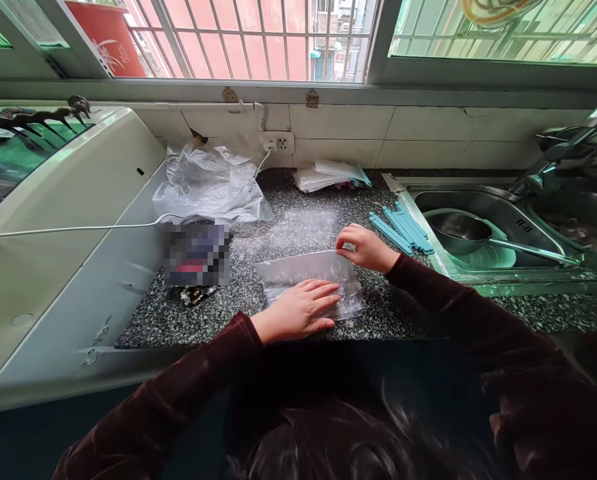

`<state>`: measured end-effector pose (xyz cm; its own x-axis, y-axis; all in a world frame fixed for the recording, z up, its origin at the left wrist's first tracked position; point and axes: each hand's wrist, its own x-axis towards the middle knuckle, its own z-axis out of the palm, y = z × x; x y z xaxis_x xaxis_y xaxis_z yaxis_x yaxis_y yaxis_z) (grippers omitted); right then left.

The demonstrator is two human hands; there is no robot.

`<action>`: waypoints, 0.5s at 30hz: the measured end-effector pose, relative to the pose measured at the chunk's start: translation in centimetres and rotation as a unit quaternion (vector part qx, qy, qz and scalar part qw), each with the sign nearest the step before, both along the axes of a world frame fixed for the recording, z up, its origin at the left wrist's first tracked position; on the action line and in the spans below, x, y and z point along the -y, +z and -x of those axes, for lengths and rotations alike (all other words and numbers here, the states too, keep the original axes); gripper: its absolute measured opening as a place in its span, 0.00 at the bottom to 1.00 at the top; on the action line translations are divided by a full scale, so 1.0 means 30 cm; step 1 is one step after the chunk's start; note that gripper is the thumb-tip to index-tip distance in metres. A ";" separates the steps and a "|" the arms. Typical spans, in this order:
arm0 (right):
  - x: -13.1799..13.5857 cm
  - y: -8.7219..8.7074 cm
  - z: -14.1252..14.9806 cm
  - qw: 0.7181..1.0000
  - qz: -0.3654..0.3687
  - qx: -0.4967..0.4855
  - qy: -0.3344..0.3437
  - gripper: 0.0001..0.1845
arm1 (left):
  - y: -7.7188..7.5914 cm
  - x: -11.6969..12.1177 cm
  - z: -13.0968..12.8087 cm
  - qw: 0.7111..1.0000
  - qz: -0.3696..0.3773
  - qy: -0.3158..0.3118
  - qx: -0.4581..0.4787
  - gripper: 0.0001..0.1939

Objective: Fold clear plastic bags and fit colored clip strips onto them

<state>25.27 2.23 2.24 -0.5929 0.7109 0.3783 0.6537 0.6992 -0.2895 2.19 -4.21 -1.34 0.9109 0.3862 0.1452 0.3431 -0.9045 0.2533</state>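
A whitish, see-through plastic sleeve (303,267) lies on the speckled counter in front of me, its near part wrinkled and clearer. My left hand (305,308) rests on the near part, palm down with fingers stretched out. At the far right corner, the thumb and fingers of my right hand (361,247) pinch the sleeve's edge. Just beyond that hand, several teal plastic strips (403,228) lie loose beside the sink. Farther back by the wall is a stack of flat clear sleeves (328,175), with teal strips along its right side.
A crumpled clear plastic bag (213,183) lies at the back left. Nearer is a blurred-out dark object (197,255). A white cable (68,232) crosses from the left, over a large pale appliance (78,267). On the right, the sink (431,193) holds a metal pan (458,230).
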 end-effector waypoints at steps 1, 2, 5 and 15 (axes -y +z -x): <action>0.013 0.006 0.001 1.000 -0.015 -0.009 0.007 0.07 | 0.002 0.009 -0.001 1.000 0.000 -0.001 -0.006 0.28; 0.026 0.012 0.003 0.999 -0.028 -0.015 0.012 0.07 | 0.004 0.019 -0.004 1.000 0.001 0.001 -0.014 0.28; 0.063 0.025 0.013 0.998 -0.055 -0.016 0.028 0.08 | 0.007 0.043 -0.028 0.999 0.003 0.030 -0.038 0.30; 0.088 0.034 0.032 0.994 -0.104 -0.001 0.036 0.08 | -0.022 0.024 -0.149 0.997 0.014 0.062 -0.047 0.35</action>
<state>24.32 -0.41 3.28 -0.6383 0.5731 0.5139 0.6001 0.7886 -0.1340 6.66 -4.92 -2.01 0.8652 0.4991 0.0492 0.4748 -0.8467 0.2403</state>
